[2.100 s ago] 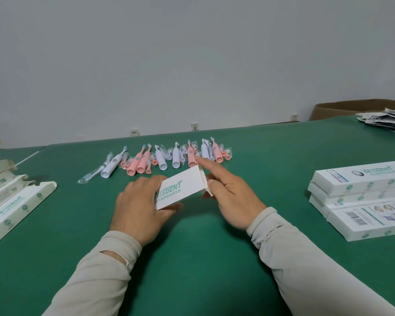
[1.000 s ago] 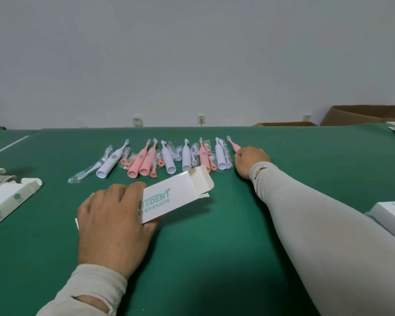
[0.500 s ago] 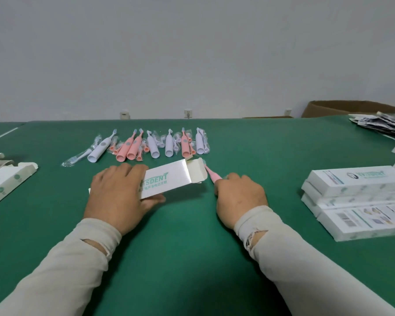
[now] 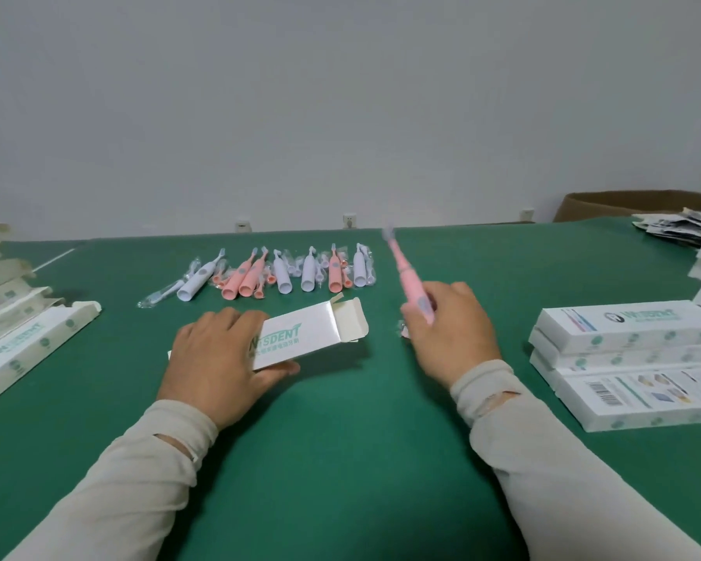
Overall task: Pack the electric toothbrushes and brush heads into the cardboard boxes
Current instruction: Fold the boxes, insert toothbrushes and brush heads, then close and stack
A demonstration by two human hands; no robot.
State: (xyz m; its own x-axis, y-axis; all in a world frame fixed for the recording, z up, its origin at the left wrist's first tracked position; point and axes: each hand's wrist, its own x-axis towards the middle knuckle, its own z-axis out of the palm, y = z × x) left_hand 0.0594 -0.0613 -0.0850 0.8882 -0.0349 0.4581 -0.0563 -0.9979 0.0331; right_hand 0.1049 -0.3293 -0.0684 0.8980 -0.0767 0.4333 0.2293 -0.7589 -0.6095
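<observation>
Green felt-like table (image 4: 340,459) fills the lower view, running back to a plain pale grey wall (image 4: 340,95) w/ three small white sockets (image 4: 349,220) just above the far edge. Left hand (image 4: 215,366) holds a white cardboard box (image 4: 300,338) flat on the table, fingers curled over its near end, thumb under; the end flap is open toward the right. Right hand (image 4: 450,338) grips a pink toothbrush (image 4: 409,283) by the handle, lifted off the table & tilted, head pointing up-left; blurred. Behind the box, a row of toothbrushes (image 4: 284,273), pink & white, w/ brush heads in clear wrap lying among them. Left edge: open boxes (image 4: 29,342) laid side by side. Right: stack of closed boxes (image 4: 632,358). Far right corner: pile of leaflets (image 4: 680,228) & a brown carton (image 4: 624,204) beyond the table.
</observation>
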